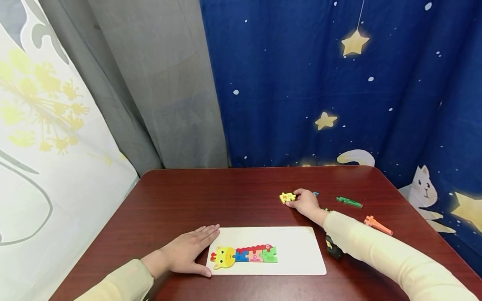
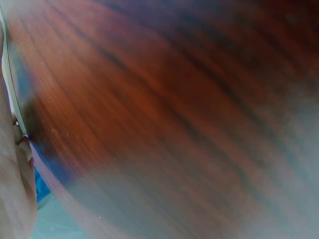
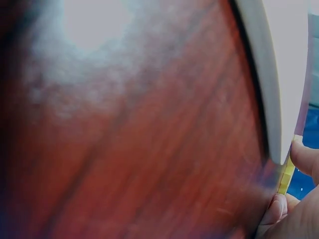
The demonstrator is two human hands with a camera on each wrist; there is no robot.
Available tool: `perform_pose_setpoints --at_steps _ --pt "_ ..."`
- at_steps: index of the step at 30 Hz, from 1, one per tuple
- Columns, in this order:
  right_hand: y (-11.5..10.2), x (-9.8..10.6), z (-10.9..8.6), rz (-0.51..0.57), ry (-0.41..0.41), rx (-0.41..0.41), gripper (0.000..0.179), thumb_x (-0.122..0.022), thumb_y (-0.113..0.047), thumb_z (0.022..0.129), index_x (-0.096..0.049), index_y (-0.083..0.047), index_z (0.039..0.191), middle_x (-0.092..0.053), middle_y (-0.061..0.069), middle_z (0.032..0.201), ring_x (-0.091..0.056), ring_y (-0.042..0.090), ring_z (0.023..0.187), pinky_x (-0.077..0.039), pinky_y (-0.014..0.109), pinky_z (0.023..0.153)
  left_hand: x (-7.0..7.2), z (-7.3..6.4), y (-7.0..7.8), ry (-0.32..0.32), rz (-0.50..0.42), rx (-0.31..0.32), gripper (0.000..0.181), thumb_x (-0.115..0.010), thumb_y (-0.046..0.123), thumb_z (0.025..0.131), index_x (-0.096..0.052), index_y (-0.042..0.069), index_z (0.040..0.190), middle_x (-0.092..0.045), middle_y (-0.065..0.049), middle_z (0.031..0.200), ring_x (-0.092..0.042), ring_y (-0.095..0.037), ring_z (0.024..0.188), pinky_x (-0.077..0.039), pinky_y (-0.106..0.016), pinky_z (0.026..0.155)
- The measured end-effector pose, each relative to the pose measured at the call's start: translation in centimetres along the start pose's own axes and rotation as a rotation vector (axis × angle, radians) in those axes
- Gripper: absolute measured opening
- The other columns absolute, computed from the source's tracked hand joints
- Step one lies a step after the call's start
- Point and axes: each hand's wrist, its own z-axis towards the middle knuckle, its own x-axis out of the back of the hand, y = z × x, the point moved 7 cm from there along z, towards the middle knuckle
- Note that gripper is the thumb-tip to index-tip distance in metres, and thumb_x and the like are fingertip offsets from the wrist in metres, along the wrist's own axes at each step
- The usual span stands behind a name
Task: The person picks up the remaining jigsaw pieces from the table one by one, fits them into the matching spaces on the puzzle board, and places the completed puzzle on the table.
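Observation:
Between the thumb and fingers of my right hand (image 1: 306,204) is a yellow puzzle piece (image 1: 287,197) with an orange mark, at the back right of the table. In the right wrist view the piece's yellow edge (image 3: 285,178) shows between thumb and fingers. My left hand (image 1: 184,253) lies spread with straight fingers against the left edge of a white board (image 1: 301,251). On the board lies a joined giraffe puzzle: yellow head (image 1: 224,257), red mane (image 1: 252,248), then blue (image 1: 242,256), pink (image 1: 255,256) and green (image 1: 270,256) pieces.
Right of the board lie a green piece (image 1: 349,202) and an orange piece (image 1: 378,225). A bit of blue (image 1: 316,193) shows behind my right hand. A black object (image 1: 333,248) sits by the right sleeve. Curtains hang behind the table (image 1: 211,192).

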Motion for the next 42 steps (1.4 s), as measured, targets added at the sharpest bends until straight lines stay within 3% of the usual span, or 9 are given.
perform_pose_setpoints --at_steps 20,42 --pt "-0.25 -0.15 -0.03 -0.041 0.022 0.027 0.047 -0.078 -0.024 0.083 -0.065 0.003 0.119 -0.065 0.019 0.108 -0.059 0.033 0.097 -0.047 0.047 0.083 -0.07 -0.07 0.06 0.001 -0.001 -0.002 0.106 -0.039 0.082 0.081 -0.023 0.008 0.155 -0.020 -0.005 0.160 -0.023 -0.021 0.144 -0.028 -0.041 0.113" --pt "-0.13 0.10 -0.17 0.002 0.017 0.049 0.044 -0.078 -0.021 0.082 -0.065 0.003 0.116 -0.065 0.015 0.100 -0.059 0.028 0.088 -0.049 0.044 0.077 -0.21 -0.02 -0.10 0.006 0.000 0.003 0.106 -0.039 0.083 0.081 -0.023 0.009 0.155 -0.020 -0.004 0.160 -0.024 -0.021 0.144 -0.029 -0.042 0.112"
